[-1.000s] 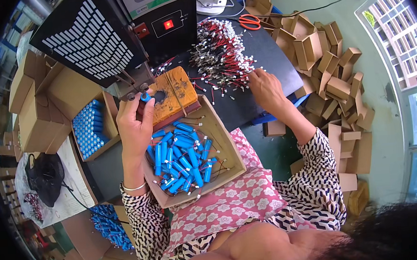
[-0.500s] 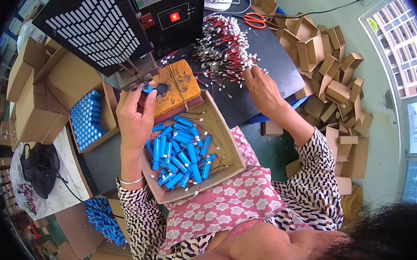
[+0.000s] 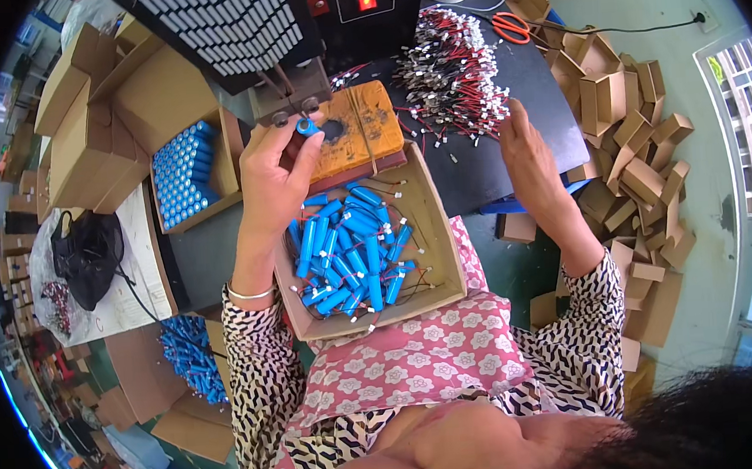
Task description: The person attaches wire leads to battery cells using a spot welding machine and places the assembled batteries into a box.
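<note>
Upright between the thumb and fingers of my left hand [image 3: 272,176] is a blue cylindrical battery cell [image 3: 307,128], its metal end facing up. It sits just below the welding machine's electrode pins [image 3: 293,109], beside a scorched orange block [image 3: 360,131] bound with a band. My right hand [image 3: 535,171] is at the right edge of a pile of red and black connector wires [image 3: 452,72]. Its fingers are pressed together, and whatever is between their tips is hidden. Below the block, a cardboard tray [image 3: 445,256] holds several blue cells with wires and white connectors.
The black machine [image 3: 371,39] has a lit red switch. Left of it, an open carton [image 3: 230,149] holds rows of upright blue cells. Orange-handled scissors [image 3: 512,28] lie behind the wires. Empty small boxes [image 3: 642,177] are heaped at right; another carton of blue cells [image 3: 191,356] stands lower left.
The whole view has shifted, so the bench appears farther right and higher. My right hand has drawn slightly right along the wire pile's edge. The left hand keeps the cell under the pins.
</note>
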A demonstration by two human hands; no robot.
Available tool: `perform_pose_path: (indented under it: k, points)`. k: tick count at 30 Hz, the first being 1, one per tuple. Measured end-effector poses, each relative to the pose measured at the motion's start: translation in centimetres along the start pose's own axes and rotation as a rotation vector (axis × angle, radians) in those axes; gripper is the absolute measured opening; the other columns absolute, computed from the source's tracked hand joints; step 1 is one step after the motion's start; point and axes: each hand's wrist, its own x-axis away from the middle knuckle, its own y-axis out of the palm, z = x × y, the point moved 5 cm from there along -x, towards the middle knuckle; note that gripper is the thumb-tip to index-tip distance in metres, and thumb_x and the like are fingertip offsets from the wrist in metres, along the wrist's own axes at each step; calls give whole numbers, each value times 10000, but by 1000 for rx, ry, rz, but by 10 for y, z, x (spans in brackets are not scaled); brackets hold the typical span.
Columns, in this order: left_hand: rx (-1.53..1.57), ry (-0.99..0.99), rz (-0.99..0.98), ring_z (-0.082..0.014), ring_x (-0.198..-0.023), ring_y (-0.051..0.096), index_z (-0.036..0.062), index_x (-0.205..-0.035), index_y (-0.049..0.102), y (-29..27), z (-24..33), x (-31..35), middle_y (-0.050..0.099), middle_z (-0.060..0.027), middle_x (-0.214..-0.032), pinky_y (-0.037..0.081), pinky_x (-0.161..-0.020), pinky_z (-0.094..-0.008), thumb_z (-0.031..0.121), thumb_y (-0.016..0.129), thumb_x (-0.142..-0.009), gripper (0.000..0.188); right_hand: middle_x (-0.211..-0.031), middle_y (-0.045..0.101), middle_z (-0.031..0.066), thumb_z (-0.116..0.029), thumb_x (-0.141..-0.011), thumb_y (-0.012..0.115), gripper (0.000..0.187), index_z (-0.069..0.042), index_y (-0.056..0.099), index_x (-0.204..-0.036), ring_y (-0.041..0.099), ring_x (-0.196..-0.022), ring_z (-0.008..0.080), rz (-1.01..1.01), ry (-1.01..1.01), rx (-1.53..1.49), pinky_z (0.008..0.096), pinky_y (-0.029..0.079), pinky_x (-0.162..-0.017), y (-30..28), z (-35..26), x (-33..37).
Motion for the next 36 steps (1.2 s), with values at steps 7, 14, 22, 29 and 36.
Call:
perform_pose_path:
  k: [7,14,22,29,36]
  points:
    - [-66,-45,-76,-14,-610,401,26,-1049,655,0,-1,-4,546,52,-788,329,-544,-178,36,632,-869,181,-1039,554,204,33,-804,546,271,-29,584,-1065,583,-849,355,258,-71,-458,379,498,-655,-67,-25,-29]
    - [-82,88,21,-77,-533,393,55,-1044,687,6,7,-8,526,-31,-656,320,-483,-244,72,676,-831,214,-784,608,101,-67,-855,617,107,19,663,-899,572,-685,168,125,-167,-1172,289,438,-587,-60,-90,-72]
    - [-154,31,-15,-356,-795,597,-13,-981,637,7,3,-4,634,-166,-889,474,-679,-369,20,655,-796,189,-671,561,-16,-134,-893,615,194,54,643,-854,465,-625,24,19,0,-1500,216,397,-528,-36,-113,-103]
    - [-164,90,12,-353,-801,598,-25,-979,630,3,9,-5,632,-168,-900,472,-684,-373,6,659,-784,200,-612,585,155,-156,-810,604,223,61,633,-769,554,-555,148,-45,83,-1478,320,456,-558,-35,-117,-110]
    - [-149,92,30,-338,-754,579,-9,-953,637,5,5,-4,633,-154,-857,460,-652,-373,2,666,-774,181,-633,585,174,-174,-798,604,234,57,639,-784,558,-537,217,19,26,-1502,333,454,-566,-32,-115,-113]
